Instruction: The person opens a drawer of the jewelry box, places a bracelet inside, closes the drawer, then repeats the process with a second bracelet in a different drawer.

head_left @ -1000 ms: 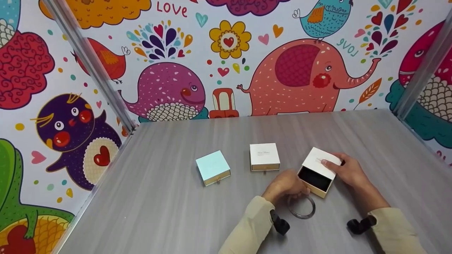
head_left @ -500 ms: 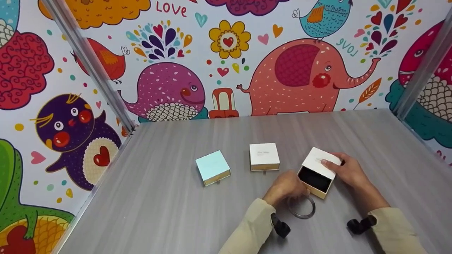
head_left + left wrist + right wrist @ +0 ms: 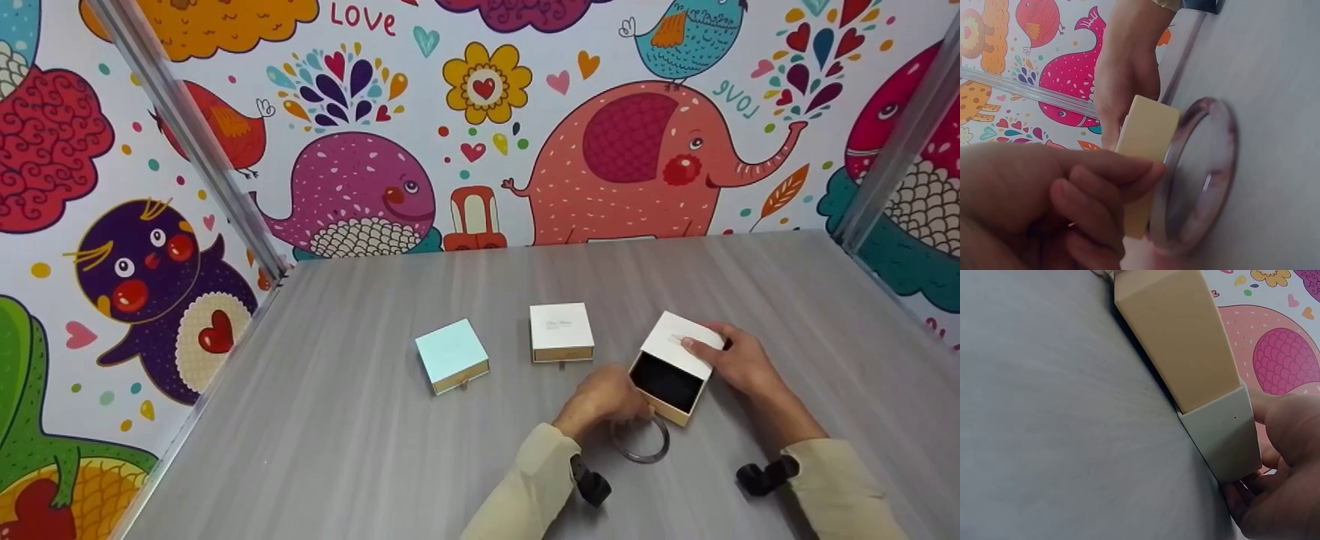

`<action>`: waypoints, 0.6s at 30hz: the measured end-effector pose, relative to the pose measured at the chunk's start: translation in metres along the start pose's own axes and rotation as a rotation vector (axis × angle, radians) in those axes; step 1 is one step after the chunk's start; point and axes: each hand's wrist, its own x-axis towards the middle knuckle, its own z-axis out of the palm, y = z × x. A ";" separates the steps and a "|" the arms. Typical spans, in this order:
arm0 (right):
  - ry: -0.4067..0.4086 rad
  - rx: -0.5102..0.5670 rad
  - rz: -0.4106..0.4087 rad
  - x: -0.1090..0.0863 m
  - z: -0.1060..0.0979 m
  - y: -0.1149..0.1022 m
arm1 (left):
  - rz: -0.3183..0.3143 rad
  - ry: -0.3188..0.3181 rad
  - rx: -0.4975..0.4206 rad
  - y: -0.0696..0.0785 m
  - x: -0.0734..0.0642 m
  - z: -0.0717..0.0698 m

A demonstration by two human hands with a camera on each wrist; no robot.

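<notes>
A white drawer-style gift box (image 3: 679,341) sits at the right of the table, its cream drawer (image 3: 675,414) pulled partway out and showing a black lining. My right hand (image 3: 742,361) grips the white sleeve, thumb on top and fingers at the far side; the right wrist view shows this hand (image 3: 1297,455) around the sleeve end (image 3: 1224,436). At the drawer's front, my left hand (image 3: 606,394) pinches with thumb and forefinger; the pull tab itself is hidden. A glossy dark bangle (image 3: 1221,188) lies on the table just below the left fingers, close to the drawer front.
A closed white box (image 3: 562,328) stands left of the open one, and a pale blue box (image 3: 452,352) farther left. The grey table (image 3: 337,420) ends at a cartoon-printed wall (image 3: 480,172) behind, with metal posts (image 3: 199,150) at its corners.
The drawer has slid slightly farther out toward the front, with the left hand moving along with it. The right hand, the bangle and the other boxes stay put.
</notes>
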 end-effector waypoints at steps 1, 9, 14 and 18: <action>-0.001 -0.004 0.002 0.000 0.000 0.000 | -0.004 -0.001 -0.009 0.000 0.000 0.000; 0.009 -0.009 -0.001 0.001 0.001 0.002 | 0.014 0.051 0.062 -0.003 -0.005 -0.004; 0.010 -0.005 0.004 0.001 0.001 0.003 | 0.111 0.097 0.130 -0.006 -0.009 -0.009; 0.006 0.004 0.009 0.000 0.000 0.003 | 0.150 0.118 0.194 -0.009 -0.011 -0.010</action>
